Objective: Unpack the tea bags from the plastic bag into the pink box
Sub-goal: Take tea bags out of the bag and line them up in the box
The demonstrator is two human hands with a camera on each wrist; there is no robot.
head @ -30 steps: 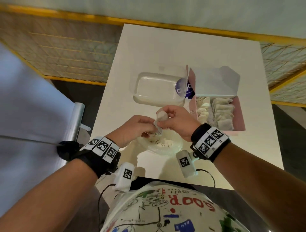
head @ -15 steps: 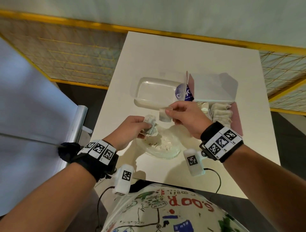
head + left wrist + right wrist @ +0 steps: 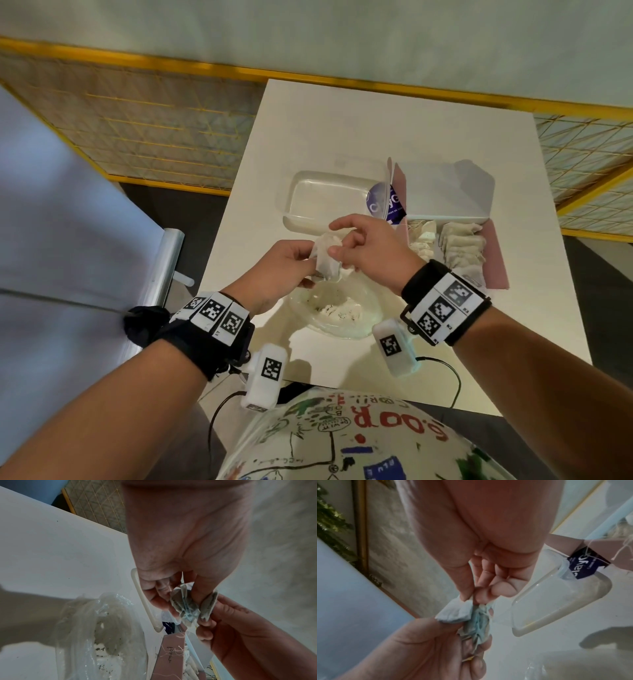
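Note:
Both hands meet above the crumpled clear plastic bag [image 3: 339, 311], which lies on the white table with a few tea bags left inside. My left hand [image 3: 306, 262] and right hand [image 3: 337, 240] pinch a small bunch of white tea bags [image 3: 325, 260] between them. In the left wrist view the bunch of tea bags [image 3: 187, 607] sits between my left fingertips and my right hand [image 3: 240, 628]. In the right wrist view my thumb and fingers pinch a tea bag [image 3: 453, 613] against the left hand [image 3: 428, 649]. The pink box [image 3: 496, 260] stands open to the right, with rows of tea bags [image 3: 459, 246] inside.
A clear plastic tub [image 3: 325, 202] stands behind the hands, touching the pink box's left side. The box's lid [image 3: 445, 192] stands up at the back. Yellow mesh fencing [image 3: 154, 137] runs behind and beside the table. Cables hang at the near table edge [image 3: 445, 370].
Half a second ago the hands were apart, each holding a tea bag. They have now come together, with the tea bags gathered between them above the plastic bag.

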